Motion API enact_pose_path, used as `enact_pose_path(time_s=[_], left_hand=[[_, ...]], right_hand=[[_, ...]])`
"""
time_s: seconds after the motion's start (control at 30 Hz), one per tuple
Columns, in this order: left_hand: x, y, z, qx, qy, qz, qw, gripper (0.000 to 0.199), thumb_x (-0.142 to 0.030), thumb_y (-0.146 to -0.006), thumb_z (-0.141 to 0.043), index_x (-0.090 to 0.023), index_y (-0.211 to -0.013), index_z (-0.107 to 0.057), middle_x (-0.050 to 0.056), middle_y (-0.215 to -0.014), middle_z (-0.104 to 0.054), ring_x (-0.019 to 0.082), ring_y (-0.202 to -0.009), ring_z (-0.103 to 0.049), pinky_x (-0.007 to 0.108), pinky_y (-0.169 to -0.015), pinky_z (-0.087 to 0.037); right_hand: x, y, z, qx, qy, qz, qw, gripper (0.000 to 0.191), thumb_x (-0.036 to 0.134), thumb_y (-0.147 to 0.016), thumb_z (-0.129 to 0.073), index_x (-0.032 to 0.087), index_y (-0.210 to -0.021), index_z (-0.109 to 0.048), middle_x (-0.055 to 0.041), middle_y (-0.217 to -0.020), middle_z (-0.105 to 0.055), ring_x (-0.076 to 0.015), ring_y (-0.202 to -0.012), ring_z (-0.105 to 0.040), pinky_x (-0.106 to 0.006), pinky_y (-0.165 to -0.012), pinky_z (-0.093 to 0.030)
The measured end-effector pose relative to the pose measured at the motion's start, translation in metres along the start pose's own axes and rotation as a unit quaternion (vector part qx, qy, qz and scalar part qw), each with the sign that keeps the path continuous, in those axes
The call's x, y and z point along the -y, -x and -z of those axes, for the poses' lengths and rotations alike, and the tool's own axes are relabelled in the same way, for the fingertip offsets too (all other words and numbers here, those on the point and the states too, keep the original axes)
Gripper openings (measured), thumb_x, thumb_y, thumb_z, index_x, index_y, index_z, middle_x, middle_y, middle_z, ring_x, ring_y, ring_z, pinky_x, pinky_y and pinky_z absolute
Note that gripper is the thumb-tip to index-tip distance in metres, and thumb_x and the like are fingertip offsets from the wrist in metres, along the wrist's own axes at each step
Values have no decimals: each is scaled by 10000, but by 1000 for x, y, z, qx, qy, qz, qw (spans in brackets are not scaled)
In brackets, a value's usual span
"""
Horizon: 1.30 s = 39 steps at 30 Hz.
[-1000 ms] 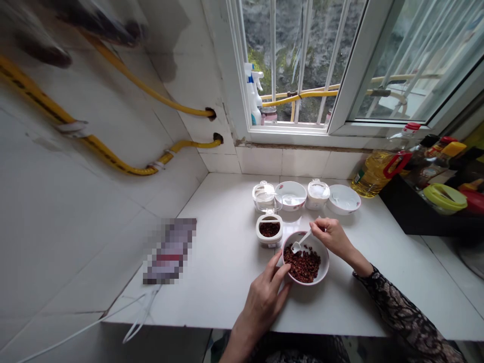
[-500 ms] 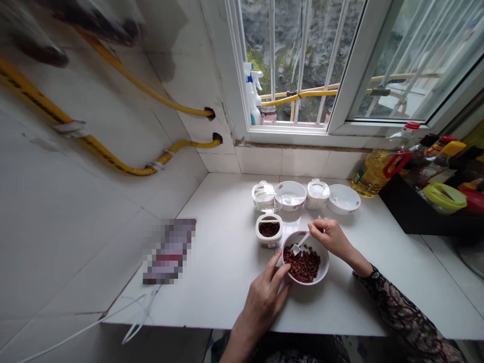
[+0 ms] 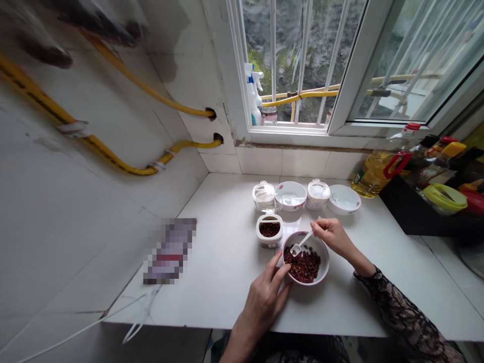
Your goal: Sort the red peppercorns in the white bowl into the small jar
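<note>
Left hand (image 3: 262,297) was at 7 o'clock from the pink-rimmed white bowl (image 3: 325,262), fingers on the rim, grip steadying it. Right hand (image 3: 333,237) was at 2 o'clock, grip narrow, pinching the handle of a white plastic spoon (image 3: 304,242). Spoon tip sat inside the bowl, over a heap of reddish-brown peppercorns (image 3: 302,264), with a few grains in it. Black lace sleeve (image 3: 401,307) on the right forearm.

Bowl stood on a white tiled worktop (image 3: 227,287). At 10 o'clock, just beside it: open white tub (image 3: 269,242), same-looking grains inside. Behind that, a row at 12 o'clock: glass jar (image 3: 263,196), white bowl (image 3: 290,195), white lidded box (image 3: 317,194), white bowl (image 3: 344,199).

At 1 o'clock: cooking oil bottle (image 3: 378,169), red handle, label too small to read. Behind the row, past the sill: spray bottle (image 3: 252,93), outside the window bars. At 10 o'clock, far: yellow hoses (image 3: 113,156) on the tiled wall. Pixelated packet (image 3: 170,251) unreadable.
</note>
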State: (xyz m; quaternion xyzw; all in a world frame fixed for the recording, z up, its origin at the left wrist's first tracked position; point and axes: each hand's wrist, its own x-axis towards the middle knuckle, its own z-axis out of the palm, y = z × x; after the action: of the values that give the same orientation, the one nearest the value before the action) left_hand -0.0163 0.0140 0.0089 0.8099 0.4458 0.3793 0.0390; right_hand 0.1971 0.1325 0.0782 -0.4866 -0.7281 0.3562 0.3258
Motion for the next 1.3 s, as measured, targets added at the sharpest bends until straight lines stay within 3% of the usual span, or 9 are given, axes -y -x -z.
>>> enact_pose_path(time_s=[0.27, 0.37, 0.43, 0.5, 0.63, 0.73, 1.0, 1.2, 1.3], left_hand=[[0, -1, 0, -6, -1, -6, 1000, 320, -127, -931, -455, -150, -1248, -491, 218, -1393, -498, 266, -1238, -585, 314, -891, -578], [0, -1, 0, -8, 0, -3, 1000, 313, -133, -939, -442, -157, -1247, -488, 218, -1394, -496, 257, -1206, -609, 309, -874, -583], [0, -1, -1, -9, -1, -2, 1000, 308, -141, -948, -434, -157, -1251, -486, 219, -1386, -500, 255, -1191, -620, 311, -876, -584], [0, -1, -1, -11, -3, -5, 1000, 309, -146, -956, -426, -152, -1259, -485, 223, -1381, -503, 256, -1192, -619, 315, -884, -581], [0, -1, -2, -14, -7, -12, 1000, 294, -158, -965, -429, -139, -1252, -493, 229, -1372, -509, 267, -1238, -585, 321, -909, -573], [0, -1, -2, -16, -12, -11, 1000, 295, -160, -964, -432, -142, -1253, -494, 223, -1366, -516, 271, -1263, -563, 326, -920, -569], [0, -1, -1, -9, -10, -7, 1000, 309, -160, -955, -443, -149, -1261, -483, 225, -1376, -509, 266, -1221, -597, 313, -877, -584], [0, 0, -1, -4, -6, -3, 1000, 302, -149, -953, -438, -149, -1250, -490, 218, -1371, -511, 270, -1247, -576, 328, -904, -575], [0, 0, -1, -11, -9, -3, 1000, 301, -150, -955, -432, -149, -1250, -493, 212, -1364, -517, 265, -1252, -571, 324, -913, -571]], right_hand=[[3, -7, -5, -2, -94, -49, 994, 527, 609, -802, -521, 191, -498, -416, 39, -473, -349, -78, -468, -285, -236, -447, -227], [22, -14, -5, -29, -70, 5, 997, 495, 560, -856, -487, 191, -527, -453, 30, -491, -387, -91, -473, -326, -244, -465, -270], [36, -20, -6, -90, -1, 83, 992, 452, 461, -915, -455, 193, -552, -472, 24, -507, -422, -102, -496, -366, -254, -511, -319], [47, -24, -10, -163, 105, 197, 961, 424, 346, -945, -447, 197, -548, -447, 33, -500, -422, -101, -502, -364, -273, -606, -373], [55, -26, -26, -197, 302, 429, 828, 356, 203, -947, -476, 200, -591, -476, 48, -514, -473, -101, -496, -347, -298, -789, -402], [55, -22, -30, -189, 349, 490, 776, 330, 185, -951, -483, 205, -622, -496, 52, -517, -494, -110, -504, -371, -288, -812, -403], [39, -7, 7, -170, 240, 373, 880, 375, 144, -925, -485, 208, -565, -399, 71, -470, -418, -89, -465, -305, -267, -694, -387], [8, 3, 3, -132, 338, 333, 870, 374, 162, -924, -489, 195, -554, -444, 45, -480, -492, -93, -465, -333, -276, -686, -352], [2, 5, -7, -114, 323, 313, 886, 382, 177, -928, -482, 188, -547, -455, 37, -483, -510, -90, -461, -330, -271, -683, -348]])
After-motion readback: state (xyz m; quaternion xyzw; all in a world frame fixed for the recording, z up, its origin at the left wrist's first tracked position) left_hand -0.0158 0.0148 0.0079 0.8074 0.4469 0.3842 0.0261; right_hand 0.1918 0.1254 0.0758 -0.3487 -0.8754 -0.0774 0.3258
